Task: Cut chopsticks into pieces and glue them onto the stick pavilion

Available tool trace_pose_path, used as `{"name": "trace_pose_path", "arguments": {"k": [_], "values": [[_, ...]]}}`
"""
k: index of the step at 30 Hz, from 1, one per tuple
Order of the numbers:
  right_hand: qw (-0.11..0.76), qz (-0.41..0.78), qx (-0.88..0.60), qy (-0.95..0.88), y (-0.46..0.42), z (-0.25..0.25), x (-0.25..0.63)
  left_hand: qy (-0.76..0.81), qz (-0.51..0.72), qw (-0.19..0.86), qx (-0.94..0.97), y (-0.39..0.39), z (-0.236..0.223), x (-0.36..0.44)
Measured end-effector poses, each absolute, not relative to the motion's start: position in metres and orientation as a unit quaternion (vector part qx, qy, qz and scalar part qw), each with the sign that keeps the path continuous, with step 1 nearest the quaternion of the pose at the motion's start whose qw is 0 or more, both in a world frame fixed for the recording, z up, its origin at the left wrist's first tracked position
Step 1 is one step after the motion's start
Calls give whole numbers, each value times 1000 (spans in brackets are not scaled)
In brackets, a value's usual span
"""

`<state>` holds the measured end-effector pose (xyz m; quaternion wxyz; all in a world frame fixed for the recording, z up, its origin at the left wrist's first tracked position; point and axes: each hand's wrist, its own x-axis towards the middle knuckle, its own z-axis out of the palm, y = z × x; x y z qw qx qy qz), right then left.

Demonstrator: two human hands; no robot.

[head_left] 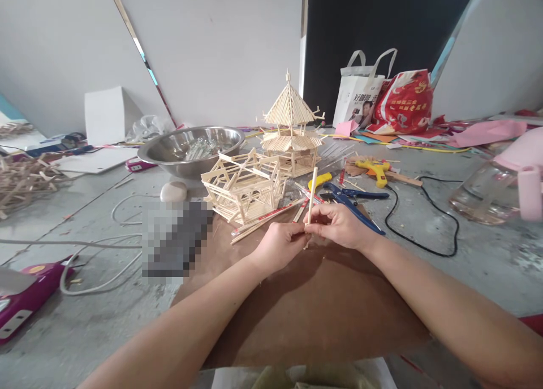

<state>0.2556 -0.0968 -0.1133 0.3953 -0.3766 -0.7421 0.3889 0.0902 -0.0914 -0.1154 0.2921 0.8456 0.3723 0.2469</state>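
Note:
Above a brown board (322, 310), both hands meet around a thin pale wooden stick (313, 194) that stands nearly upright. My right hand (337, 224) pinches it between thumb and fingers. Closed at its lower end is my left hand (282, 243), its fingertips touching the stick and the other hand. Just beyond lies an open frame of wooden sticks (246, 191), with loose sticks and a red-marked clear packet (271, 214) along its near edge. Behind it rises a pagoda model (291, 117) with tiered stick roofs. Blue-handled pliers (352, 199) rest beside my right hand.
A yellow glue gun (375, 168) with a black cord lies to the right, near a clear jug (487, 188). A steel basin (190, 168) stands back left. Left are a blurred dark object (178, 242), white cables and a purple power strip (36, 295). Bags (403, 103) stand behind.

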Motion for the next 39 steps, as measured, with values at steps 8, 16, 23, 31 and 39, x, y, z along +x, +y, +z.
{"name": "trace_pose_path", "arguments": {"k": [8, 16, 23, 31, 39], "values": [[370, 442, -373, -727, -99, -109, 256, 379, 258, 297, 837, -96, -119, 92], [353, 438, -377, -736, -101, -106, 257, 388, 242, 296, 839, -98, -121, 93], [333, 205, -520, -760, -93, -96, 275, 406, 253, 304, 824, -94, -118, 93], [104, -3, -680, -726, -75, -95, 313, 489, 340, 274, 755, -74, -92, 71], [154, 49, -469, -868, -94, -109, 257, 499, 363, 222, 755, -68, -73, 60]]}}
